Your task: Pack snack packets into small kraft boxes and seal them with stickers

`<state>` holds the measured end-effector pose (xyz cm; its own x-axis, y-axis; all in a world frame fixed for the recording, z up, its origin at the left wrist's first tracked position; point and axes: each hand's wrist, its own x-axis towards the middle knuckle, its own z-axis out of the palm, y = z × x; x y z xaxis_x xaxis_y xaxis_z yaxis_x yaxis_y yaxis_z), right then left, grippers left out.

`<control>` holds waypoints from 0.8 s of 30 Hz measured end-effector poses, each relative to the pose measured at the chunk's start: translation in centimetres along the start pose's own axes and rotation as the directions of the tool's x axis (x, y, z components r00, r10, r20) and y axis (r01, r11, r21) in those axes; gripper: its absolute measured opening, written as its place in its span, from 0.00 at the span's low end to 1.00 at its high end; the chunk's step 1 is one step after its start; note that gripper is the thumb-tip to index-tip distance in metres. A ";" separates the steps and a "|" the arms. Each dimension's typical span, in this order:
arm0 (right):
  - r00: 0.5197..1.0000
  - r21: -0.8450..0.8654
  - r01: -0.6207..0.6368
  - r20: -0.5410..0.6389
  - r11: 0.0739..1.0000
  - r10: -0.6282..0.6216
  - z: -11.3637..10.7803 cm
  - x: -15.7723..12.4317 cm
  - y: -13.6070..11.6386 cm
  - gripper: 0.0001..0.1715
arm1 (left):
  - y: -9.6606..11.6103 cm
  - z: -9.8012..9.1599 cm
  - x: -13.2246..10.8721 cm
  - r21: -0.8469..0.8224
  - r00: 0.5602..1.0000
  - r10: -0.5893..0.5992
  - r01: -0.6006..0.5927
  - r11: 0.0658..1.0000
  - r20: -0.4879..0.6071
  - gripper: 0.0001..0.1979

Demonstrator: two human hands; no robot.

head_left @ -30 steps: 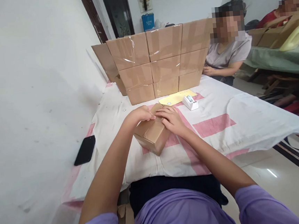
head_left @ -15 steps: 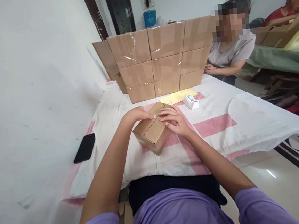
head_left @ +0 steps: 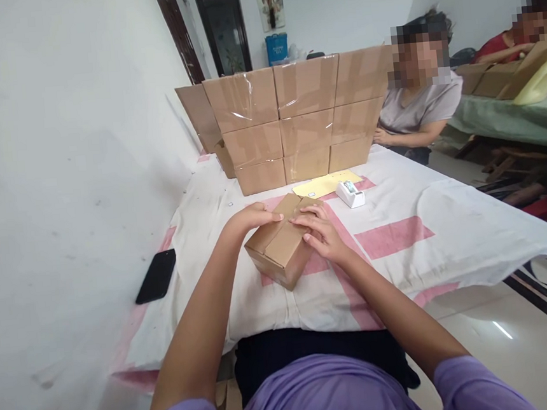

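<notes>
A small closed cardboard box [head_left: 284, 245] sits at an angle on the cloth-covered table in front of me. A seam runs along its top between the flaps. My left hand [head_left: 258, 216] grips its far left side, thumb on the top and the other fingers mostly hidden behind the edge. On the right part of the top lies my right hand [head_left: 321, 231], its fingers spread and touching the cardboard near the seam. Beyond the right hand stands a white tape dispenser [head_left: 350, 194], beside a flat yellow sheet [head_left: 324, 184].
Stacked cardboard boxes [head_left: 302, 118] form a wall across the table's far side. A black phone [head_left: 156, 276] lies at the left edge of the white and pink cloth [head_left: 412, 209]. One person [head_left: 418, 109] sits beyond the stack at right; another person [head_left: 502, 50] is farther back.
The whole view has tilted slightly, so everything sits a little lower. Both hands stay on the box, with the right fingers shifted only slightly.
</notes>
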<state>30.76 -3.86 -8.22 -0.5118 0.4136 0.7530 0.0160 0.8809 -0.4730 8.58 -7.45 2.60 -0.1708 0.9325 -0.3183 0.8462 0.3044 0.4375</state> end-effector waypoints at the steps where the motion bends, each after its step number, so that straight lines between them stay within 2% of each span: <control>1: 1.000 0.003 -0.007 -0.001 1.000 0.007 0.1 0.0 0.0 0.22 | 0.0 0.1 0.0 -0.009 1.000 0.009 -0.009 1.000 -0.014 0.27; 9: 0.993 0.031 -0.052 -0.100 0.998 0.055 0.1 0.2 -0.5 0.25 | -0.3 0.8 -0.3 -0.095 0.996 0.047 -0.055 0.994 -0.082 0.21; 13: 0.989 0.026 -0.022 -0.149 0.999 0.026 0.0 -0.3 -0.7 0.21 | -0.9 1.3 -0.1 -0.149 0.990 0.077 -0.095 0.984 -0.120 0.18; 17: 0.963 -0.024 -0.032 -0.268 0.999 0.025 -0.5 -1.3 0.0 0.16 | -2.4 1.4 -0.3 -0.216 0.981 0.096 -0.132 0.967 -0.171 0.16; 19: 0.953 -0.017 -0.088 -0.293 0.996 0.079 -0.8 -1.6 0.7 0.18 | -3.1 1.4 -1.0 -0.266 0.978 0.110 -0.155 0.951 -0.179 0.17; 22: 0.946 0.074 -0.222 -0.226 0.972 0.233 -0.8 -1.5 1.6 0.28 | -3.9 2.0 -2.9 -0.357 0.981 0.148 -0.184 0.916 -0.126 0.21; 24: 0.922 0.142 -0.331 -0.164 0.933 0.352 -0.6 -1.4 2.1 0.37 | -4.0 2.6 -4.2 -0.439 0.979 0.194 -0.201 0.876 -0.059 0.27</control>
<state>32.03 -2.41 -9.99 -0.3252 0.7288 0.6026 0.0626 0.6525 -0.7552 7.28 -13.05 -0.03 -0.0327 0.9837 -0.1766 0.5541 0.1649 0.8160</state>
